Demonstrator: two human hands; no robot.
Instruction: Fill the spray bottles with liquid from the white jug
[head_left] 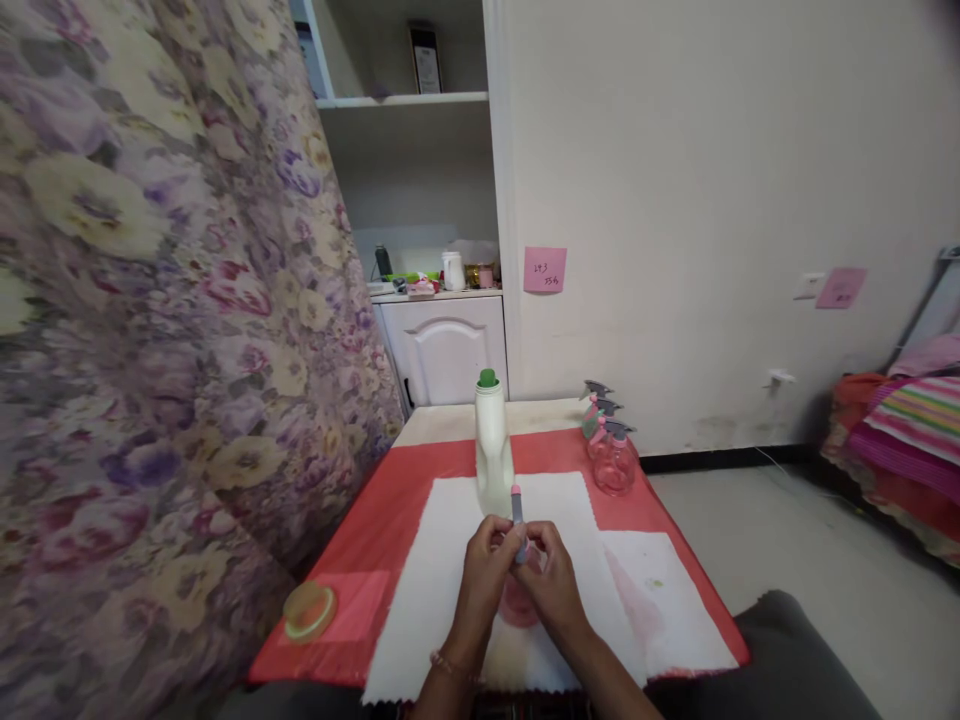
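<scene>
In front of me a clear pink spray bottle (517,603) stands on white paper. Its grey spray head (517,508) has a pink nozzle tip that points away from me. My left hand (487,562) is closed about the spray head and neck from the left. From the right, my right hand (553,580) closes on the same part, its fingers near the bottle's neck. Most of the bottle is hidden behind both hands and wrists. Just beyond them a tall pale green jug (491,440) with a handle stands upright, something green showing in its mouth.
Several pink spray bottles (613,468) with grey heads stand at the table's right rear. A roll of tape (309,612) lies at the front left on the red tablecloth (360,540). A stained white sheet (671,600) covers the right side. A floral curtain (187,330) hangs close on the left.
</scene>
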